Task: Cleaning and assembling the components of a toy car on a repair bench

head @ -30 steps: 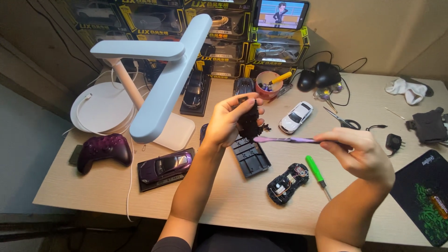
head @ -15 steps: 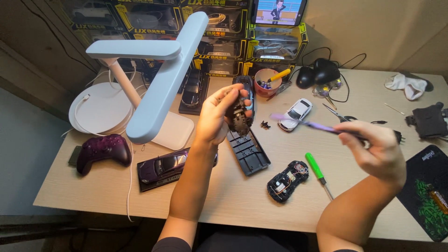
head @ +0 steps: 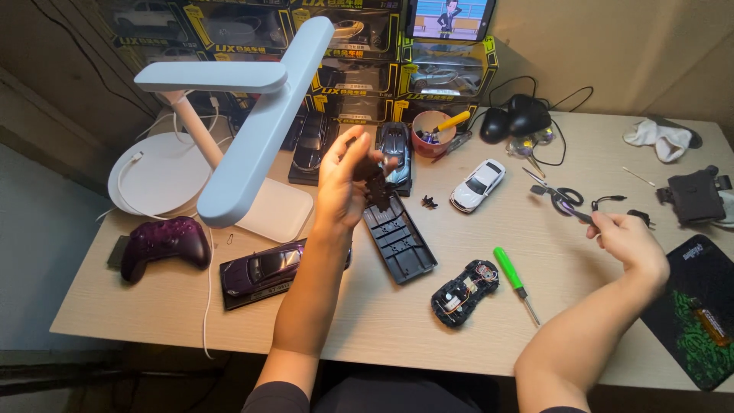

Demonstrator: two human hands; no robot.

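Note:
My left hand [head: 348,183] is raised above the middle of the desk and pinches a small black plastic part [head: 375,180] between its fingers. Below it lies a flat black chassis plate [head: 397,239]. My right hand [head: 623,239] is out to the right, low over the desk, gripping a thin purple tool [head: 566,205] that points toward the scissors [head: 562,195]. A dark toy car body [head: 464,292] with its insides showing rests near the front edge, beside a green-handled screwdriver [head: 511,269].
A white desk lamp [head: 252,138] stands at the left over its base. A purple game controller [head: 162,243] and a purple model car [head: 264,268] lie front left. A white toy car [head: 478,185], a cup [head: 430,131], boxed model cars [head: 367,69] and a mouse mat [head: 699,306] fill the back and right.
My right hand has swung away to the right and down with the purple tool, apart from the left hand. My left hand has risen a little with the black part.

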